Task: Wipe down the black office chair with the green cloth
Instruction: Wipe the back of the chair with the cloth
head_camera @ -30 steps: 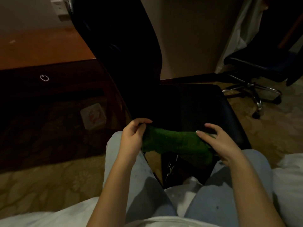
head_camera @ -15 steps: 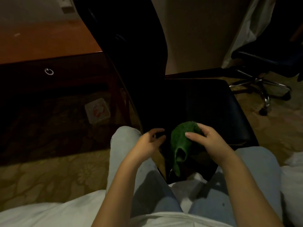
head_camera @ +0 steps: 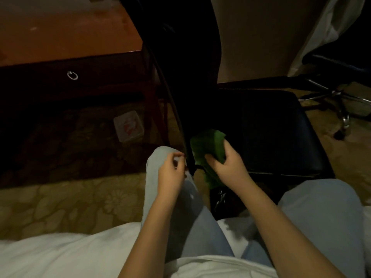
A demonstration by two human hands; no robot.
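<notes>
green cloth (head_camera: 210, 145) now bunched, right grip (head_camera: 228, 167) clutching

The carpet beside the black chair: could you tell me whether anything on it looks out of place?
Yes: a small white packet with red print lies loose and askew on the carpet by the desk.

The wearer as I see them remotely: pale blue jeans (head_camera: 321, 209) on both legs; white shirt hem (head_camera: 210, 264) on the jeans' near side; forearms (head_camera: 281, 227) bare.
</notes>
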